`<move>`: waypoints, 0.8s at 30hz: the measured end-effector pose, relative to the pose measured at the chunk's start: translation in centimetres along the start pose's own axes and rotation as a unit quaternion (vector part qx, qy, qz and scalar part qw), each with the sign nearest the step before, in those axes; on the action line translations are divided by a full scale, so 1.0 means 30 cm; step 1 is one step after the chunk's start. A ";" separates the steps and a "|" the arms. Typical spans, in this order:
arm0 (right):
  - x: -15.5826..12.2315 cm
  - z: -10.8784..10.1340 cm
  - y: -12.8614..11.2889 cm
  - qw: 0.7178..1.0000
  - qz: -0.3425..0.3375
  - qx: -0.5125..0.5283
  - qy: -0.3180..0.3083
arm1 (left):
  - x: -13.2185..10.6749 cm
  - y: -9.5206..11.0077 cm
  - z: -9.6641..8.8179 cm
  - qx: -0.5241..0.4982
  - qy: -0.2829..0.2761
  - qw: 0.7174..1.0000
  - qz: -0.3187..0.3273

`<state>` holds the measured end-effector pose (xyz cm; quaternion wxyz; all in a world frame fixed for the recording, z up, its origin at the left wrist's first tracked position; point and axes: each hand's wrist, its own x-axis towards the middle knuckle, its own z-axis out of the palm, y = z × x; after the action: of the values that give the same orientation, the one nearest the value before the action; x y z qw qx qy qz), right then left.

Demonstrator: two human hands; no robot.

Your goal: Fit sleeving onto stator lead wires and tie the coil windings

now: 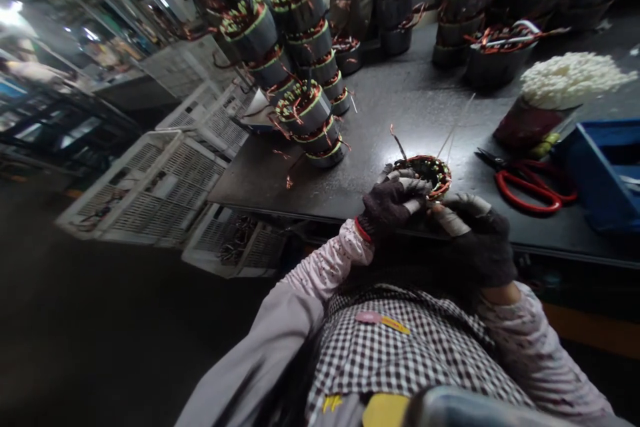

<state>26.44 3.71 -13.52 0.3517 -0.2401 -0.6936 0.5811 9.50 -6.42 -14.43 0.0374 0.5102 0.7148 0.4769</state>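
A wound motor stator (440, 177) rests on the table near its front edge, its copper-coloured windings facing up. A stiff lead sticks up from its far left side, and thin pale strands (455, 127) rise behind it. My left hand (393, 200), in a dark glove with taped fingers, is closed around the stator's left and near side. At the near right rim is my right hand (473, 230), gloved and taped likewise, its thumb and fingers pinched together. What they grip there is too small to make out.
Red-handled scissors (530, 187) lie right of the stator, beside a blue bin (600, 173). Behind them stands a bundle of white sleeving (575, 80). Stator stacks (320, 127) rise at the left and back. White crates (145, 187) stand on the floor left of the table (250, 180).
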 end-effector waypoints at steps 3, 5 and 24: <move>0.007 -0.011 -0.032 0.998 -0.030 -0.049 -0.020 | 0.003 -0.006 0.000 -0.007 0.001 1.000 0.010; 0.018 -0.006 -0.040 0.996 -0.042 -0.081 -0.016 | 0.005 -0.004 0.001 -0.010 -0.001 1.000 0.019; 0.125 -0.025 -0.023 0.884 -0.379 -0.273 -0.035 | 0.011 0.024 -0.020 -0.004 -0.015 0.999 0.034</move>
<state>24.68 6.81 -12.01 0.4415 -0.0249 -0.8744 0.1995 9.53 -6.52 -13.43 0.0338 0.5416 0.6944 0.4727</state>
